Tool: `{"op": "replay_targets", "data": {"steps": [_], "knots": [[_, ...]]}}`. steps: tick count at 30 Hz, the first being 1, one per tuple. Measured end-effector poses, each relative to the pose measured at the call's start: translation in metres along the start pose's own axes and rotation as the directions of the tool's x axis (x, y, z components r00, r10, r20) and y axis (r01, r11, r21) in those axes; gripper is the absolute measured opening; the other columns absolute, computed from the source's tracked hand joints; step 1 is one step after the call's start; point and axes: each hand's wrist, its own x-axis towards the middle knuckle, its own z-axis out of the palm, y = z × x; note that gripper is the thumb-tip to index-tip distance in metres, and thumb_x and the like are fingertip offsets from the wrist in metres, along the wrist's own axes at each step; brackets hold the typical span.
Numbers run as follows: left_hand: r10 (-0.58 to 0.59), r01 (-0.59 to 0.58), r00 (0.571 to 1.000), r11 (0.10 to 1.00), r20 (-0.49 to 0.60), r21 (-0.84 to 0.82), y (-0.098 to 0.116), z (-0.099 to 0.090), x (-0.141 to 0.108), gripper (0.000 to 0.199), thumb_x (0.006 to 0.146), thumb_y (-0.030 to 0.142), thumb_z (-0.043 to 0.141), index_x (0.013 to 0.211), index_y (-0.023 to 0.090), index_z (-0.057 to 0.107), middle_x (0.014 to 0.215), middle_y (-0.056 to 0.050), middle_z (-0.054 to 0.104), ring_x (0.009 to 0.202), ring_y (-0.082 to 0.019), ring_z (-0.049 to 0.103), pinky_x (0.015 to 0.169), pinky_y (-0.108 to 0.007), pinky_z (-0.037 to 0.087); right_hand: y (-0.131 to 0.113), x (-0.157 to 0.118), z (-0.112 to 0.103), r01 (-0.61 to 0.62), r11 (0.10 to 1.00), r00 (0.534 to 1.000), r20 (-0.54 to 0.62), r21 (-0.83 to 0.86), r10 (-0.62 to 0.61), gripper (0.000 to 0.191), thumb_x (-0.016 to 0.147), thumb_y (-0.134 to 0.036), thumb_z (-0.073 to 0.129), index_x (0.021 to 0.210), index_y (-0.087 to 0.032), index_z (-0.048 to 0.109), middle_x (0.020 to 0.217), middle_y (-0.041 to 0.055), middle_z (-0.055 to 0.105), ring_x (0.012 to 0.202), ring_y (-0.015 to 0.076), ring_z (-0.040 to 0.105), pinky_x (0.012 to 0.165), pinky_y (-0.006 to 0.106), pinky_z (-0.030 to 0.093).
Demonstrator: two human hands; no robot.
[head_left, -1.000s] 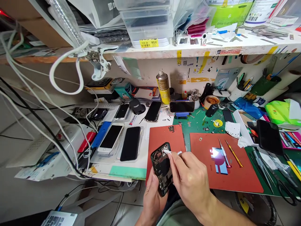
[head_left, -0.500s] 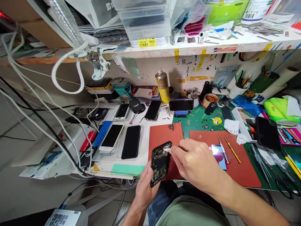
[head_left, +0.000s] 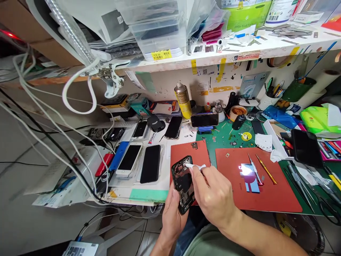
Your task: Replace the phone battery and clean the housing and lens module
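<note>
Up top, the view is crossed by a cluttered white shelf (head_left: 207, 61), and below it a green cutting mat (head_left: 221, 137) is spread, with a right red mat (head_left: 279, 197) and a left red mat (head_left: 181, 149) laid out on the bench. Now the right hand (head_left: 215, 193) is curled inward, thumb and forefinger brought narrow. By the left hand (head_left: 174, 213) an opened phone (head_left: 184, 185) is gripped at its lower part; it is held tilted, its inner parts exposed, before the left red mat's near part. On the right red mat a shiny sheet (head_left: 249, 177) is laid, with a gold screwdriver (head_left: 265, 169) placed near it and a silver screwdriver (head_left: 255, 169) along its edge. And here, the white wipe (head_left: 199, 166): pinched by the right hand, its tip is brought to the phone's upper end; whether cloth or paper cannot be told. Smaller again, a dark part (head_left: 194, 145) is seen on the left red mat.
</note>
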Motion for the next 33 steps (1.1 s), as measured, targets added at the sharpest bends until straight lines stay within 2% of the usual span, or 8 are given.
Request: {"op": "replay_targets", "data": {"steps": [8,14,18,21,25,27,30,33], "knots": [[-0.109,0.114,0.992,0.99,0.067,-0.084,0.012,-0.009,0.005,0.041,0.097,0.053,0.074,0.13,0.029,0.078,0.138,-0.01,0.076,0.135,-0.034,0.068,0.122,-0.055,0.048,0.028,0.03,-0.019,0.12,0.984,0.976,0.166,0.133,-0.141,0.028,0.107,-0.014,0.053,0.085,-0.017,0.071,0.071,0.0023,0.058,0.065,0.018,0.049,0.061,0.035,0.032],[-0.054,0.056,0.994,0.998,0.098,-0.01,0.017,-0.011,0.008,0.038,0.095,0.048,0.077,0.125,0.026,0.08,0.129,-0.01,0.08,0.12,-0.03,0.076,0.116,-0.049,0.054,0.042,0.059,-0.038,0.307,0.945,0.889,0.322,0.11,-0.326,0.021,0.093,-0.01,0.064,0.075,-0.018,0.071,0.067,0.0033,0.061,0.061,0.0174,0.05,0.055,0.036,0.023],[-0.047,0.04,0.993,0.997,0.106,0.064,0.013,-0.011,0.008,0.043,0.092,0.048,0.08,0.128,0.024,0.079,0.131,-0.01,0.079,0.131,-0.033,0.07,0.119,-0.046,0.051,0.041,0.072,-0.044,0.387,0.912,0.813,0.417,0.135,-0.407,0.02,0.087,-0.007,0.069,0.072,-0.02,0.07,0.067,0.0059,0.065,0.062,0.0185,0.055,0.056,0.035,0.029],[-0.038,0.025,0.992,0.993,0.117,0.112,0.009,-0.013,0.006,0.048,0.095,0.049,0.077,0.137,0.026,0.075,0.142,-0.011,0.073,0.14,-0.033,0.064,0.12,-0.044,0.05,0.04,0.071,-0.053,0.44,0.894,0.79,0.436,0.086,-0.431,0.019,0.084,-0.005,0.069,0.071,-0.02,0.07,0.067,0.0078,0.064,0.062,0.0208,0.055,0.056,0.036,0.032],[0.02,-0.077,0.98,0.955,0.197,0.286,0.019,-0.016,0.009,0.05,0.098,0.051,0.073,0.139,0.023,0.074,0.142,-0.016,0.072,0.143,-0.037,0.06,0.121,-0.051,0.048,0.052,0.048,-0.076,0.41,0.909,0.813,0.419,0.078,-0.403,0.024,0.092,-0.007,0.059,0.076,-0.02,0.07,0.07,0.0071,0.062,0.062,0.0217,0.053,0.056,0.039,0.035],[0.141,-0.304,0.931,0.81,0.336,0.502,0.03,-0.015,0.011,0.046,0.1,0.042,0.072,0.143,0.026,0.071,0.151,-0.015,0.066,0.146,-0.037,0.056,0.123,-0.052,0.045,0.064,0.032,-0.088,0.287,0.942,0.83,0.447,0.173,-0.335,0.027,0.104,-0.015,0.054,0.083,-0.021,0.07,0.073,0.0043,0.061,0.062,0.0193,0.052,0.057,0.037,0.037],[0.308,-0.688,0.725,0.297,0.616,0.662,0.044,-0.009,0.014,0.06,0.098,0.024,0.073,0.156,0.033,0.059,0.157,-0.014,0.059,0.144,-0.035,0.056,0.119,-0.052,0.047,0.078,0.011,-0.099,-0.005,0.898,0.822,0.513,0.439,-0.246,0.019,0.109,-0.024,0.059,0.097,-0.023,0.072,0.076,0.001,0.064,0.065,0.0156,0.059,0.059,0.031,0.047],[0.4,-0.765,0.56,-0.086,0.725,0.638,0.044,-0.001,0.013,0.083,0.091,0.016,0.08,0.164,0.031,0.046,0.151,-0.017,0.063,0.135,-0.036,0.061,0.113,-0.052,0.051,0.074,-0.005,-0.096,-0.266,0.781,0.853,0.515,0.565,-0.083,0.015,0.107,-0.02,0.063,0.097,-0.023,0.075,0.081,0.002,0.069,0.069,0.0152,0.066,0.058,0.026,0.053]]}}
